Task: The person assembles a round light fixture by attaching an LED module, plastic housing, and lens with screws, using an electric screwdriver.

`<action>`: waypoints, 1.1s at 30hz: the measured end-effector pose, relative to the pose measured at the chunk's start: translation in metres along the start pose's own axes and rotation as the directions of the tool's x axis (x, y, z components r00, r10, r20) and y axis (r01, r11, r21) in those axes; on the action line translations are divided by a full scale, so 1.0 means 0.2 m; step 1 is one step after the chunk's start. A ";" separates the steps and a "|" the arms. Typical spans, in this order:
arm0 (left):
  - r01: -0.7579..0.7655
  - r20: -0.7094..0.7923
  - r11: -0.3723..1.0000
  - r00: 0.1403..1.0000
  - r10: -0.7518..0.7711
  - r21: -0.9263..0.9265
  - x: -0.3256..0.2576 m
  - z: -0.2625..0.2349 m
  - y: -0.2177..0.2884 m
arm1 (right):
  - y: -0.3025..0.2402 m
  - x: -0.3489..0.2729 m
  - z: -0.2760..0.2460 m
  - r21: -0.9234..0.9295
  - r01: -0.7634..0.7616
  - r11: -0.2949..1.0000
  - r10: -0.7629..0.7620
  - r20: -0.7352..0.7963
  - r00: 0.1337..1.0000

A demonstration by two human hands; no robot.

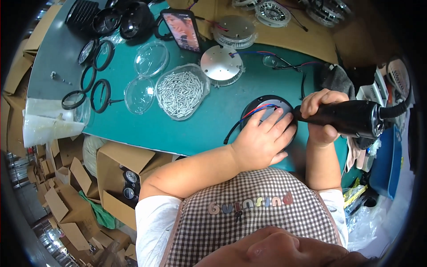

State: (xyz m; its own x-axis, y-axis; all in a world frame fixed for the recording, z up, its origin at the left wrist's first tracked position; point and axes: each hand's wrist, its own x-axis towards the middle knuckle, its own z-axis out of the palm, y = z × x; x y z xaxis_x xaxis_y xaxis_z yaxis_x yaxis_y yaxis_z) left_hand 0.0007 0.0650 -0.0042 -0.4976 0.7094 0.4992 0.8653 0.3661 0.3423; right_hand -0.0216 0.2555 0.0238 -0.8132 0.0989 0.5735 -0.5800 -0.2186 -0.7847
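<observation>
Green mat (213,127) | black disc (263,100) near front edge (133,144), room leftward | left hand (262,139) spread on disc, right hand (321,111) gripping tool (349,118)

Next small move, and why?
Probably seat the black cylindrical power tool against the rim of the black round housing: the right hand grips the tool with its front end beside that rim, contact unclear, while the left hand lies spread over the housing.

A smooth, matt green table (122,127) bears a satin-bright metal disc (219,63), shiny metal pins (180,95) in a glossy clear plastic tub (206,84), and, toward its left end, matt black rubbery rings (108,95). Matt brown cardboard (311,38) lines the far edge; near the right end gleams a black plastic power tool (344,118).
</observation>
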 end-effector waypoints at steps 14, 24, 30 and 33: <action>0.034 -0.016 0.999 0.999 -0.034 0.013 -0.01 0.01 0.03 | -0.03 -0.09 0.01 0.017 0.014 1.000 -0.009 -0.229 0.973; 0.061 0.038 0.996 0.997 -0.064 0.068 -0.02 -0.01 0.03 | -0.35 -0.10 0.00 0.211 0.171 0.962 -0.156 -0.086 0.984; 0.065 -0.008 0.995 0.998 -0.065 0.075 -0.01 0.01 0.05 | -0.29 -0.25 0.04 0.144 0.035 0.989 -0.034 -0.012 0.999; 0.072 -0.004 0.995 0.997 -0.072 0.069 -0.01 0.01 0.05 | -0.27 -0.28 0.06 0.129 0.040 0.991 -0.034 -0.045 0.998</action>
State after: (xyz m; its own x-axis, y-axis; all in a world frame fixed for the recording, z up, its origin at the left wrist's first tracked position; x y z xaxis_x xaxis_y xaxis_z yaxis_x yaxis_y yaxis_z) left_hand 0.0111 0.0687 -0.0033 -0.5586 0.6788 0.4767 0.8294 0.4565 0.3219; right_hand 0.0560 0.2508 0.0361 -0.7941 0.1498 0.5890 -0.6009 -0.3381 -0.7243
